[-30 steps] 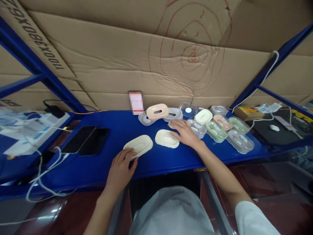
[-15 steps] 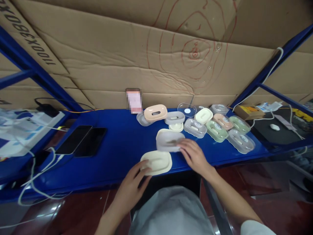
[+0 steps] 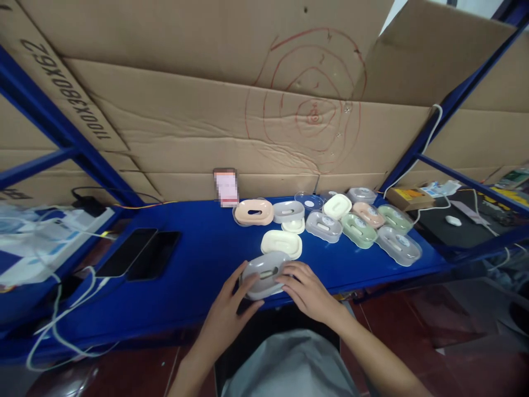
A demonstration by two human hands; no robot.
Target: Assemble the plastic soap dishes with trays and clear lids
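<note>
A grey oval soap-dish part [image 3: 264,273] with a slot in its middle lies near the front edge of the blue shelf [image 3: 198,259]. My left hand [image 3: 229,311] grips its left end and my right hand [image 3: 308,289] presses on its right side, fingers curled over it. Whether a cream piece lies under it is hidden. Just behind it sits a cream oval dish [image 3: 281,243]. Farther back stands a cluster of several oval dishes in peach [image 3: 253,211], grey, cream, green and clear plastic.
Two dark phones [image 3: 140,253] lie flat on the shelf's left. White cables and boxes crowd the far left. A small blurred card [image 3: 226,187] leans on the cardboard back wall. A box and a white mouse sit on the right shelf.
The grey piece held by my right hand came toward me and now sits by the front edge where my left hand held the cream piece. Both hands have closed on it.
</note>
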